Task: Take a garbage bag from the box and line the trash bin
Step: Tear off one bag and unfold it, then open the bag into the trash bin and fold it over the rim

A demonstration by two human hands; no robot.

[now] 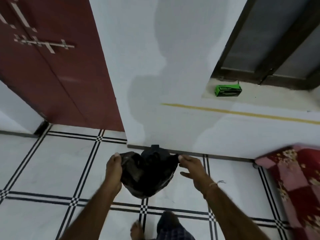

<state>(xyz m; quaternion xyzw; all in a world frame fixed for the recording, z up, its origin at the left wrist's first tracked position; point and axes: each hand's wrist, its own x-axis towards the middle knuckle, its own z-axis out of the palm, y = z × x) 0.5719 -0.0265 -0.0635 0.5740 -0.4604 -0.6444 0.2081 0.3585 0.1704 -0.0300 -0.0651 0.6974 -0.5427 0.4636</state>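
A black garbage bag [147,174] hangs open between my hands above the tiled floor, by the foot of the white wall. My left hand [113,170] grips the bag's left edge. My right hand [192,168] pinches its right edge between thumb and forefinger, the other fingers spread. A dark shape [156,148] shows just behind the bag's top; I cannot tell whether it is the trash bin. The green box [227,90] of bags lies on the window ledge at the upper right.
A maroon double door [52,66] stands at the left. A bed with a red patterned cover [297,181] juts in at the right. My bare foot [137,229] and trouser leg [171,227] are at the bottom. White floor tiles with black lines spread all around.
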